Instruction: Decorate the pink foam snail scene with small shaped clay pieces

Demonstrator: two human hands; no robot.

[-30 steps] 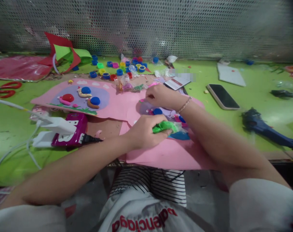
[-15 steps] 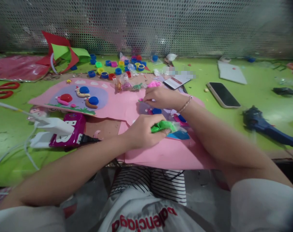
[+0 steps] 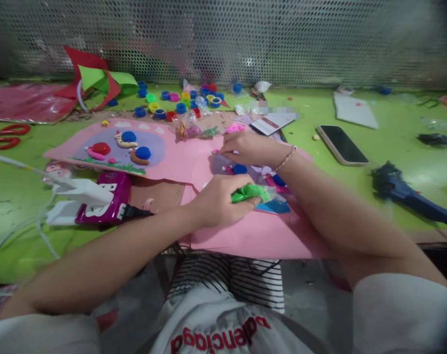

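My left hand (image 3: 221,201) is wrapped round a lump of bright green modelling clay (image 3: 245,193) in a clear plastic bag, just above the pink paper (image 3: 226,238). Farther off, my right hand (image 3: 241,147) is closed in a pinch, its fingertips down at a small pink piece of clay (image 3: 215,152) on the paper's purple patch. Between my hands lie clay snails with blue shells, one shell (image 3: 240,169) showing beside my left knuckles. At left, a finished-looking pink picture (image 3: 175,160) carries snails with red (image 3: 101,148) and blue (image 3: 128,136) shells.
Several coloured caps (image 3: 181,107) and small clay bags (image 3: 210,132) lie behind the papers. A purple power strip (image 3: 114,196) with white plugs is at left, near red scissors (image 3: 9,135). To the right are a phone (image 3: 342,144) and a blue glue gun (image 3: 411,191).
Hardly anything differs. My right fingertips stay at the small pink piece with only a slight shift, and my left hand keeps hold of the green clay.
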